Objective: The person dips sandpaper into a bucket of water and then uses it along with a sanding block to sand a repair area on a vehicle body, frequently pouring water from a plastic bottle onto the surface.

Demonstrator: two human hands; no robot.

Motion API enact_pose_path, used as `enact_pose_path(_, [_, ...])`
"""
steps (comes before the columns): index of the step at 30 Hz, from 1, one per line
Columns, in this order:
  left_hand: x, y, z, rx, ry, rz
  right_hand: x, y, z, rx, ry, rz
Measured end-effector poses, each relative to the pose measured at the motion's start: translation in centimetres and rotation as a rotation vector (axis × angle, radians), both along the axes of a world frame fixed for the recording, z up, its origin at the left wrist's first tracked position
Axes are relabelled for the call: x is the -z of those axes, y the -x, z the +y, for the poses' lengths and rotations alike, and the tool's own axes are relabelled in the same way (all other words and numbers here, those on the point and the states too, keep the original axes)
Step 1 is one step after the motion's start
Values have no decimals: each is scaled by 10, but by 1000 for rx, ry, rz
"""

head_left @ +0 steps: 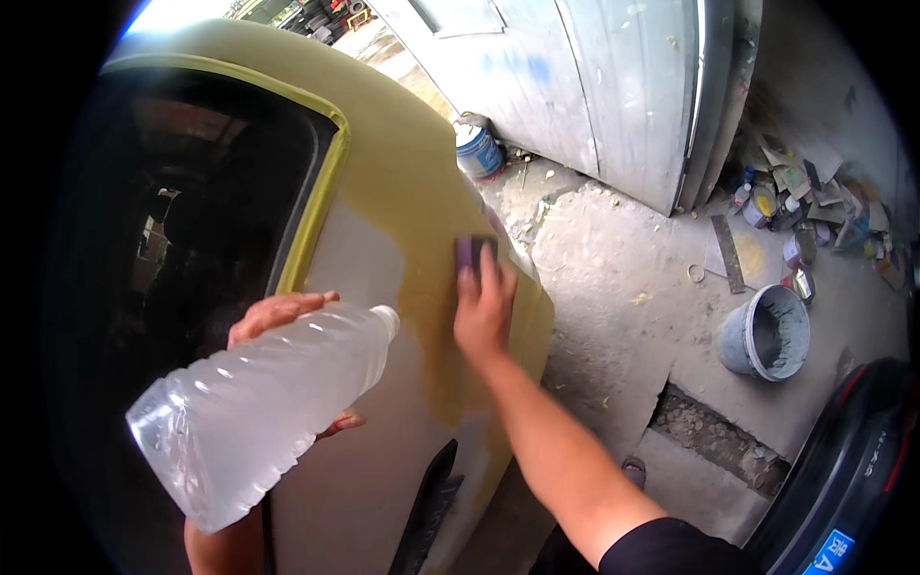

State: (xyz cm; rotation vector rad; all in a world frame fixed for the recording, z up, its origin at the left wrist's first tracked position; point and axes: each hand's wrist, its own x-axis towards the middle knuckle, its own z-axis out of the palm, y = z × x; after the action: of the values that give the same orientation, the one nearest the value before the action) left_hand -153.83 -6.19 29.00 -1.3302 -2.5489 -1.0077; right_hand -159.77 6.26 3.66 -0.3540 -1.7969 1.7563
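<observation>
Bottle point(254, 412) first, in the head view: it lies tilted across the left hand point(273, 314), whose fingers wrap around its sides, the neck pointing toward the car body point(359, 383). If those fingers squeeze too hard, I judge, the thin ridged plastic could buckle and slip; the cloudy walls hide whether there is liquid inside. The right hand point(484, 311) has its fingers clasped over a dark purple block point(470, 252) against the yellowish curved panel; uneven pressure there might gouge the coating. Beyond, on the floor, a grey bucket point(736, 335) has dark residue inside, and a blue can point(479, 153) stands near the metal door point(613, 105), its contents unclear.
</observation>
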Motion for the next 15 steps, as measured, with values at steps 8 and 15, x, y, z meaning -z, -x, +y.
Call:
enact_pose_path(8, [3,4,-3,-82,70,9,15,-104,-44,-175,-23,-69])
enact_pose_path(15, [3,1,6,-163,63,23,-5,25,2,24,16,12])
